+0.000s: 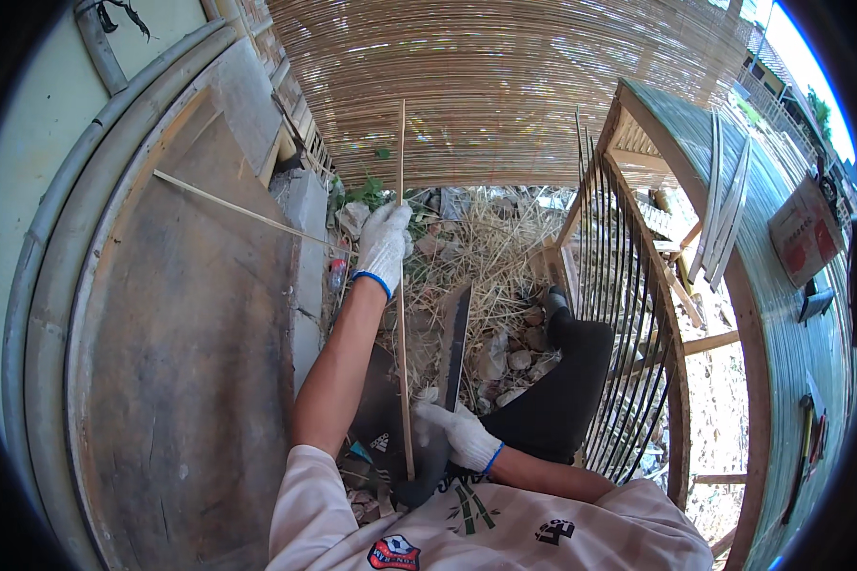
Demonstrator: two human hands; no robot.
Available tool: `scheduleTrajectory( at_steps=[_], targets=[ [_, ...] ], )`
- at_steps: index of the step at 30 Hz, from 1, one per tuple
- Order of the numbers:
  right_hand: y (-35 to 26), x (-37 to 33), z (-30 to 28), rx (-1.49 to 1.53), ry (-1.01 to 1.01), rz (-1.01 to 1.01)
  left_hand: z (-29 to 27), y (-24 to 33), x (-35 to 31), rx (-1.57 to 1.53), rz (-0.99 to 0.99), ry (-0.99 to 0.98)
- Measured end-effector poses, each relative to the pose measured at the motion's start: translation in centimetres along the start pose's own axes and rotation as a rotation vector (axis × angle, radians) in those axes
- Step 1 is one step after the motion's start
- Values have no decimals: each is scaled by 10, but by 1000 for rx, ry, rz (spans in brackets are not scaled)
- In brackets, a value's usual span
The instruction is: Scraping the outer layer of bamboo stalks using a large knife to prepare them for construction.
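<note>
My left hand [386, 243], in a white knitted glove with a blue cuff, is closed around a long thin bamboo strip [403, 324]. The strip stands nearly straight up the view, its lower end by my lap. Lower and to the right, my gloved right hand [465, 436] grips a machete, its handle hidden in the fist. The long dark machete blade [455, 347] points away from me, just right of the strip; I cannot tell whether they touch. Another thin pale strip [248, 213] slants from the left board toward my left wrist.
A brown wooden board [186, 362] leans at the left, beside curved bamboo poles [52, 295]. Straw and stones [490, 238] cover the ground ahead. A bamboo-slat screen [505, 86] stands behind. At right are a barred wooden frame [628, 305] and a green-topped bench [781, 285] carrying a box [807, 228].
</note>
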State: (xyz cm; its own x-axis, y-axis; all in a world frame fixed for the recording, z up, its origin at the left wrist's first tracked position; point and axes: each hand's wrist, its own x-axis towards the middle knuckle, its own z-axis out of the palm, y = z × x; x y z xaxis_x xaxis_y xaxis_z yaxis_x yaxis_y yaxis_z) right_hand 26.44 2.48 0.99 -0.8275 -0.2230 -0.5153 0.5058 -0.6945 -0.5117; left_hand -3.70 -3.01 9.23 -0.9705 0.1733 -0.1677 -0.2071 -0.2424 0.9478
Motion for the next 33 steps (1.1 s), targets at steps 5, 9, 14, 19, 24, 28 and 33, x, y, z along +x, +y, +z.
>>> scheduleTrajectory(
  at_steps=[5,9,14,19,24,28,33],
  targets=[
    [-16,-3,17,-172,-117,95,-3,0,17,314,220,121],
    [-10,0,33,-297,-79,41,7,10,16,643,345,170],
    [-70,-1,25,-198,49,-174,-19,25,-54,417,208,-148],
    [-129,24,-10,-307,314,-341,-84,-38,-180,203,-408,-378],
    [-163,39,-20,-276,398,-353,-66,-55,-247,401,-312,-386],
    [-183,28,-15,-250,382,-375,-68,-76,-252,670,-91,-312],
    [-193,33,-33,-100,389,-401,-50,-52,-241,577,-322,-317]
  ],
)
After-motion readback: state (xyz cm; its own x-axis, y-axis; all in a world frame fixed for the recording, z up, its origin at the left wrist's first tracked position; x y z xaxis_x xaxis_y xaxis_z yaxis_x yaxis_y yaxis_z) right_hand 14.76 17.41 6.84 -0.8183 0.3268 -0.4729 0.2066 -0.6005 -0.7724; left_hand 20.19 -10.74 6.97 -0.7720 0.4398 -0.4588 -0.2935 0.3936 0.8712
